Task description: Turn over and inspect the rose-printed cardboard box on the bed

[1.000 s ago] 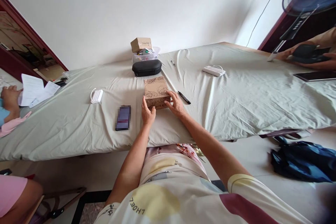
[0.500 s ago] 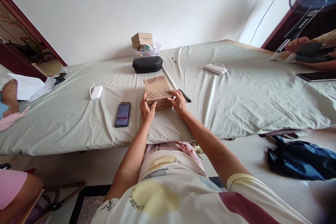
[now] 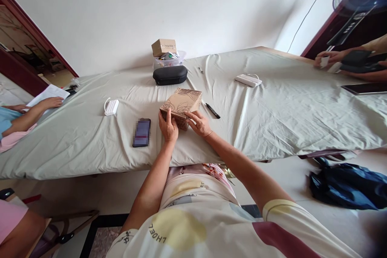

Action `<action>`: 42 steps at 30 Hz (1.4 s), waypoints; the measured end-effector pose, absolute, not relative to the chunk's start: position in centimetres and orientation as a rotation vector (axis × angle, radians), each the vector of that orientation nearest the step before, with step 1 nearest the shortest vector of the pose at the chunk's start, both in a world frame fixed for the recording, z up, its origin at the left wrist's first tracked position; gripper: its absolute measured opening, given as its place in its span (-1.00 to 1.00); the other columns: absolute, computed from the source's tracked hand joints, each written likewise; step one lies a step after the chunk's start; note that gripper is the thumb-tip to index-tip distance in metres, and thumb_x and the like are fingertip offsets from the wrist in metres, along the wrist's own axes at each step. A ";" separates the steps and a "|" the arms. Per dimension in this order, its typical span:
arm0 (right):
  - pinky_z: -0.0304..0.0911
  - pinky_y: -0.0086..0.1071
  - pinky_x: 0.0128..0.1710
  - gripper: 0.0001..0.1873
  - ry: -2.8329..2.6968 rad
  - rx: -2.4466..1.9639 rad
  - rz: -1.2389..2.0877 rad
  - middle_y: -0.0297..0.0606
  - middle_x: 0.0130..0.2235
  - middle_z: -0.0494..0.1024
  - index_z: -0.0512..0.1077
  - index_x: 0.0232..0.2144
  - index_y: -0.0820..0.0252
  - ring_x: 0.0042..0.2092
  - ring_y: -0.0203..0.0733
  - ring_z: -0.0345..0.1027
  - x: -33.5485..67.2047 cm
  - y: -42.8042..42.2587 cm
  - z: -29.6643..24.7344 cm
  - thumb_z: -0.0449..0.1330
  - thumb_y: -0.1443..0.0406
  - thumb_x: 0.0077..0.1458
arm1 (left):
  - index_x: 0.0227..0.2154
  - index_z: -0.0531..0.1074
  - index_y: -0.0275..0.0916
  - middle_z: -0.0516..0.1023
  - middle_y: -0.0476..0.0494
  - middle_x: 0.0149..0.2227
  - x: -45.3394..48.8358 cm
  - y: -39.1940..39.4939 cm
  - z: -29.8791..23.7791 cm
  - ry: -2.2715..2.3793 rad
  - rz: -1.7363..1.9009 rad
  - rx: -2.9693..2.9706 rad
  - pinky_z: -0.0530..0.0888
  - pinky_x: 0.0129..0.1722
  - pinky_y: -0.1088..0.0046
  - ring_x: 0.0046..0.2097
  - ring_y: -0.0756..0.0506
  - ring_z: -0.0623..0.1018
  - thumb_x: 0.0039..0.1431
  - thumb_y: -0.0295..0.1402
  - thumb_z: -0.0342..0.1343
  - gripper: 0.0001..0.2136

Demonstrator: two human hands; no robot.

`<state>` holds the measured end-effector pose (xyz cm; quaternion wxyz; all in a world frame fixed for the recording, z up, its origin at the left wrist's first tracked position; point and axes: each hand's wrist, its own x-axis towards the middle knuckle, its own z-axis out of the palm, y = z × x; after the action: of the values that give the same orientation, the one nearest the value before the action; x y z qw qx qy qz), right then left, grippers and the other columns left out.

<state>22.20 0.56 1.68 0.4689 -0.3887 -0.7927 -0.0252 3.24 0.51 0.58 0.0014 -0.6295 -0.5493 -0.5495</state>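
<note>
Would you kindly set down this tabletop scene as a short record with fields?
Left hand: holds the cardboard box near its left corner
Right hand: fingers at the box's near edge
Box surface: scribble-patterned
Box position: angled, on the pale cloth
Left of box: phone, white device
Right of box: black marker
Behind box: black case

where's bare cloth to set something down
Free: right of the black pen, nearer than the right white device; also between the left white device and the case. Crowded: the box, left hand and right hand on it; farther back, where case, tub and carton bunch.
</note>
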 end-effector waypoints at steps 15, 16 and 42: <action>0.43 -0.41 -0.19 -0.49 -1.868 -1.127 -0.142 -0.19 -0.24 0.68 0.57 0.17 0.06 -0.24 -0.19 0.56 22.4 0.9 1.9 -0.02 0.00 0.48 | 0.11 0.43 -0.26 0.34 -0.50 0.32 3.5 0.9 0.3 -1.153 -1.666 -2.204 0.28 0.41 -0.07 0.45 -0.33 0.27 0.39 -0.04 0.05 -0.57; 0.43 -0.41 -0.17 -0.48 -1.845 -1.157 -0.131 -0.18 -0.19 0.70 0.57 0.17 0.06 -0.21 -0.19 0.58 22.6 0.9 2.0 -0.02 -0.01 0.47 | 0.10 0.43 -0.26 0.34 -0.49 0.32 3.5 0.9 0.3 -1.127 -1.675 -2.221 0.28 0.41 -0.06 0.45 -0.32 0.27 0.40 -0.06 0.02 -0.59; 0.37 -0.28 -0.20 -0.42 -1.261 -1.460 0.333 -0.26 -0.40 0.59 0.58 -0.15 0.18 -0.34 -0.14 0.46 26.7 2.9 2.1 0.02 -0.14 0.32 | 0.19 0.39 -0.23 0.43 -0.39 0.27 1.8 0.8 1.1 -1.683 -1.947 -2.042 0.37 0.34 0.22 0.32 -0.19 0.45 0.44 -0.22 -0.11 -0.61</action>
<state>26.68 2.90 2.10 0.5578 -0.6189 -0.5347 0.1412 1.80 0.77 1.05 -0.0719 -0.6199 -0.5111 -0.5910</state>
